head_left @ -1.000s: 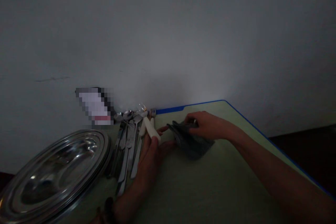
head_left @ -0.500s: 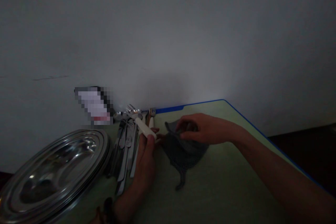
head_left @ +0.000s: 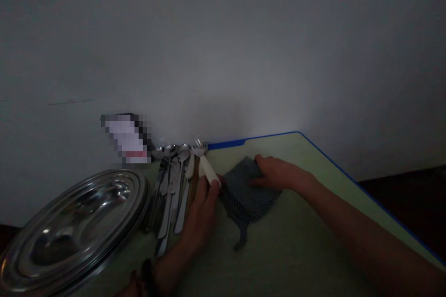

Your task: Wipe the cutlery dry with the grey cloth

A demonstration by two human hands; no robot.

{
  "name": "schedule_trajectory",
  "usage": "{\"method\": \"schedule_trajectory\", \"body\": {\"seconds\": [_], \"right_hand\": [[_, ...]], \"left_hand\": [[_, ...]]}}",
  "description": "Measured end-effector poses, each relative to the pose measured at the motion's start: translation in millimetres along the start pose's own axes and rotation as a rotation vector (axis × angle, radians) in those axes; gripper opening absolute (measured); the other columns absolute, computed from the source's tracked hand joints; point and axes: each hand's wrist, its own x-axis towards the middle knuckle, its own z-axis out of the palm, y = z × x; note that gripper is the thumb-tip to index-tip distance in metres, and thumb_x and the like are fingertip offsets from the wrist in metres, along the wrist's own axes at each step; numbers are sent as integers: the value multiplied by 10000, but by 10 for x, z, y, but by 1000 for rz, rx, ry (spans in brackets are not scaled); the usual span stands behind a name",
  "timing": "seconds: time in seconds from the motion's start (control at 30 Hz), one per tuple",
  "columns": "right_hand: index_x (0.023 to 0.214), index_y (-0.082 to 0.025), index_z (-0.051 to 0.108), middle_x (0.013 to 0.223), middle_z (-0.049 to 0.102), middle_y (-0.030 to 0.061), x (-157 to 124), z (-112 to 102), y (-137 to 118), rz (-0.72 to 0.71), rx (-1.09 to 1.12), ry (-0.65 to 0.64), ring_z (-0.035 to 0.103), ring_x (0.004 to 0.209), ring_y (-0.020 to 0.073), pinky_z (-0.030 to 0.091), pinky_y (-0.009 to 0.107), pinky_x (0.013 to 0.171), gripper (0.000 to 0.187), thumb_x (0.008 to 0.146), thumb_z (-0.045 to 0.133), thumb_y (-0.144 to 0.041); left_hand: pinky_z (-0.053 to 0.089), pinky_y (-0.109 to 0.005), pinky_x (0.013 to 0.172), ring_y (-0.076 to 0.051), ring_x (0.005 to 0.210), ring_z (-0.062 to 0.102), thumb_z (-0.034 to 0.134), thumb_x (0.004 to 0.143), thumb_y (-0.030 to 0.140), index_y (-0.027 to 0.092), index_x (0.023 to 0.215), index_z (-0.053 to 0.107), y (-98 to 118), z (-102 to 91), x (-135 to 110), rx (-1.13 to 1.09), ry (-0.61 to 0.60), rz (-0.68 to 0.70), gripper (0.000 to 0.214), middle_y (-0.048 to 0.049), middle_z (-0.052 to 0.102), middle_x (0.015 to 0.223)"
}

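Our left hand is gripping a white-handled fork. Our right hand lies flat and unclenched on the grey cloth, which is spread on the tabletop. The cutlery pile and steel plates sit off to the left.

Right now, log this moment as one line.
left hand: holds white-handled fork | right hand: rests on grey cloth | table: cutlery, steel trays

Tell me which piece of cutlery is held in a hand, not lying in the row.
The white-handled fork: the left hand grips it, tines toward the wall, while the other cutlery lies side by side on the table.
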Motion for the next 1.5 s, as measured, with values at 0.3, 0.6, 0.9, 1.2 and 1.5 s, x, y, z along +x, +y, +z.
{"method": "schedule_trajectory", "body": {"seconds": [0.3,0.6,0.9,1.2,1.5], "right_hand": [[994,-147,567,1027,619,132,205,-31,-46,24,754,416,571,917,222,417,349,797,314,745,527,-335],[945,-160,602,875,667,82,251,258,-385,-25,1936,41,603,844,195,458,320,719,501,780,367,-570],[998,-188,555,850,665,60,294,406,-304,-82,1953,2,611,810,194,451,339,736,384,741,509,-469],[1057,-199,528,860,664,55,300,397,-239,-95,1773,95,607,806,201,449,363,738,369,761,379,-361],[883,-187,590,827,676,34,277,434,-336,-160,1982,-7,622,796,183,459,327,746,336,568,695,-243]], "left_hand": [[440,-280,733,-197,821,547,335,866,441,193,875,560,150,-28,-121,64,-159,-14,335,-37,592,846],[345,-325,945,-240,1097,472,379,866,387,209,1125,539,101,-4,-148,69,-214,13,353,-72,592,1085],[442,-303,805,-225,870,567,404,861,361,212,1030,600,161,14,-151,61,-296,64,299,-62,653,966],[449,-269,736,-201,790,574,380,880,343,192,924,590,149,5,-147,134,-300,90,262,-43,642,811],[431,-311,789,-227,821,565,428,846,333,200,915,597,153,-4,-172,276,-378,217,226,-60,639,863]]}}
